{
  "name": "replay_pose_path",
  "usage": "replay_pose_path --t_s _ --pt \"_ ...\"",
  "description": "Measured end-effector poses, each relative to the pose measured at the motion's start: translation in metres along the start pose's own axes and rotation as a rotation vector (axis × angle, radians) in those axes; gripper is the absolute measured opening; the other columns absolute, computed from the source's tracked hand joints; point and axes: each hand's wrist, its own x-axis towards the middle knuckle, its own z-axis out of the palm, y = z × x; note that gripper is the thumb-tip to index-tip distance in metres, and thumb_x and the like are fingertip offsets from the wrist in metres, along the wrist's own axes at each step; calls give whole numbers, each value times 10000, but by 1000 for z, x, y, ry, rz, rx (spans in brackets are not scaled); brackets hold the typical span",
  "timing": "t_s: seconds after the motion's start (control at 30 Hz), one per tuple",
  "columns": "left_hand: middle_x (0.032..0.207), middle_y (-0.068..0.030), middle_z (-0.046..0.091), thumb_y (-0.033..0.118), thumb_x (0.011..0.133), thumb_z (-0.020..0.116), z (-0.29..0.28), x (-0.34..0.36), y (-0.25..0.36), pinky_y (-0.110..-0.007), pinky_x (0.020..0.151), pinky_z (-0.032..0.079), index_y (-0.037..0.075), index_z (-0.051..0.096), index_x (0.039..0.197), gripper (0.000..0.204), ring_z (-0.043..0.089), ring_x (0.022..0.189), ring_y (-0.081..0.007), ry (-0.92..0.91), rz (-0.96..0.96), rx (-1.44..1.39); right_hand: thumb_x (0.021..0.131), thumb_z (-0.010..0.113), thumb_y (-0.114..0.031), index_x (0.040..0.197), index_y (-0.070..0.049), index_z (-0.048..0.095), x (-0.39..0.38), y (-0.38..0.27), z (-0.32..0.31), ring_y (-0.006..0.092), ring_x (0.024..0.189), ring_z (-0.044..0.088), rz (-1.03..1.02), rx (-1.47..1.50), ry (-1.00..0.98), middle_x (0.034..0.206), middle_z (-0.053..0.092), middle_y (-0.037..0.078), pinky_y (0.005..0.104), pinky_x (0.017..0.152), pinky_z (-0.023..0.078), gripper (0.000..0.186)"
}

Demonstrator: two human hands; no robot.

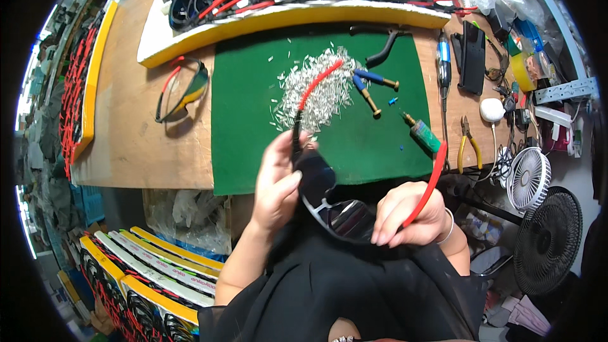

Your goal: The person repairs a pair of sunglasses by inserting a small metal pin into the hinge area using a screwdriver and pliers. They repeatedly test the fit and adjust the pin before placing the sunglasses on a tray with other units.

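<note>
A pair of dark-lensed sunglasses with black and red temples is held between my two hands, just off the front edge of the green mat. My left hand closes on the frame where the left temple begins; that temple points away over a heap of small clear pieces. On the other side, my right hand pinches the frame near the right lens, and the right temple's red tip rises past it. The right fingertips cover part of that lens.
Two blue-handled tools, a loose black temple and a green brass-nozzled bottle lie on the mat. Pliers and a pen-like electric screwdriver lie right. Other glasses rest left; a foam tray stands behind.
</note>
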Motion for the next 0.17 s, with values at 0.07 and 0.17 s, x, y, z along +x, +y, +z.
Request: replay_pose_path --t_s 0.07,0.17 --pt "1233 -179 420 218 829 565 28 1 1 -454 853 465 48 319 1271 534 489 1091 -280 33 -255 -165 725 676 -41 814 7 628 8 2 5 233 712 600 -37 -98 -212 775 615 93 299 637 484 112" --pt "1223 -200 428 276 825 596 30 -1 -8 -458 783 503 50 252 1311 637 520 1051 -293 119 -443 -89 784 641 -155 989 -54 602 6 0 1 262 843 595 3 -114 -481 942 605 105 300 720 492 233"
